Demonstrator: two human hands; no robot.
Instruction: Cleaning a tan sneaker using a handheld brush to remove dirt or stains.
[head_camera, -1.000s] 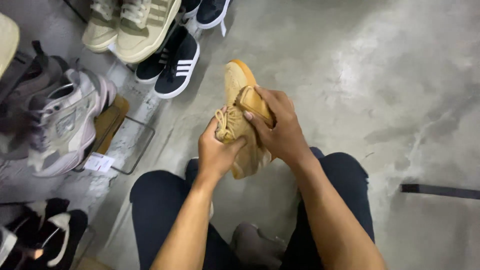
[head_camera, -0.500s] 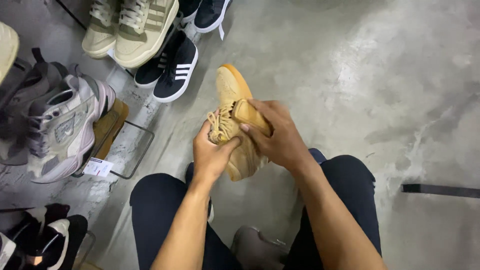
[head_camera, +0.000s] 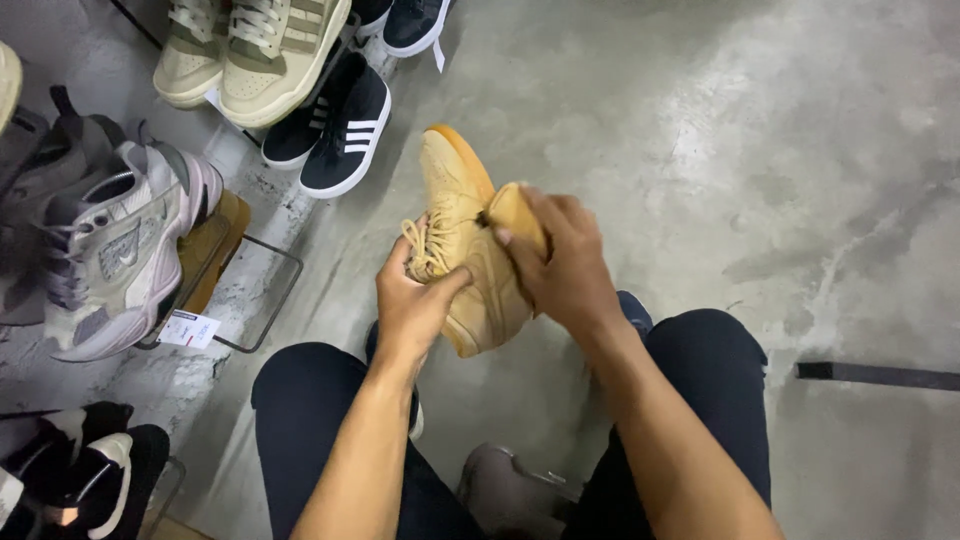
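- While chunky grey mesh sneakers sit on the wire rack, the left hand pinches the laces.
- Tan suede shoe hangs above the mottled concrete floor.
- Right hand clamps its padded tongue.

place: shoe shop | evidence: sneakers on wire racks, price tag, concrete floor

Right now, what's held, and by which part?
A tan shoe: left hand grips the laced side, right hand pinches its tongue.
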